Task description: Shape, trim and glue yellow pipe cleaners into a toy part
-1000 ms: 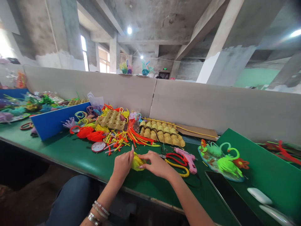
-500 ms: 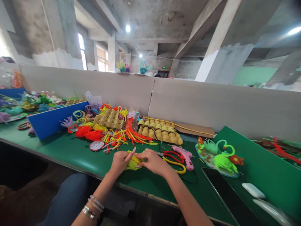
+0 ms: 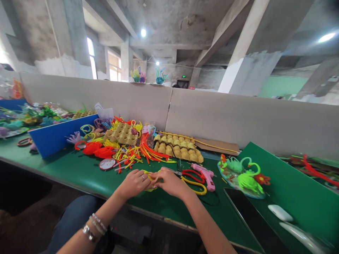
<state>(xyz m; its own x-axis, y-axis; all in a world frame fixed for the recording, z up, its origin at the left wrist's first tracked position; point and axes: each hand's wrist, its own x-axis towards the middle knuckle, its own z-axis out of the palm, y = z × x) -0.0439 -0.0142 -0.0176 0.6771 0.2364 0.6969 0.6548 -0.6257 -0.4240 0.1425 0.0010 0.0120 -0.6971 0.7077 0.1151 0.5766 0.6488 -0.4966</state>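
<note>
Yellow pipe-cleaner piece [image 3: 150, 177] sits low on the green table [image 3: 87, 174], close to its near edge and about midway along it, pinched between both hands. The left hand [image 3: 134, 182] has its fingers curled together over the left end of the piece, a ring showing on one finger; the right hand [image 3: 169, 181] closes its fingertips on the other end, so the two hands nearly touch and hide most of the yellow.

Just right of the right hand lie scissors with red and yellow handles [image 3: 194, 180], and beyond them a pink glue gun [image 3: 205, 173]. Toward the far edge are a heap of loose coloured pipe cleaners [image 3: 131, 155], two egg trays [image 3: 178, 148] and, at the left, a blue divider board [image 3: 59, 135]. A finished green figure on a plate [image 3: 242, 176] rests to the right, with a dark tablet [image 3: 251, 218] near the front right corner.

The work looks like shaping or twisting the fuzzy wire — best done with short, firm pinches close to the bend, the piece braced against the table so it does not spring open, and the fingers kept clear of the scissor blades.
</note>
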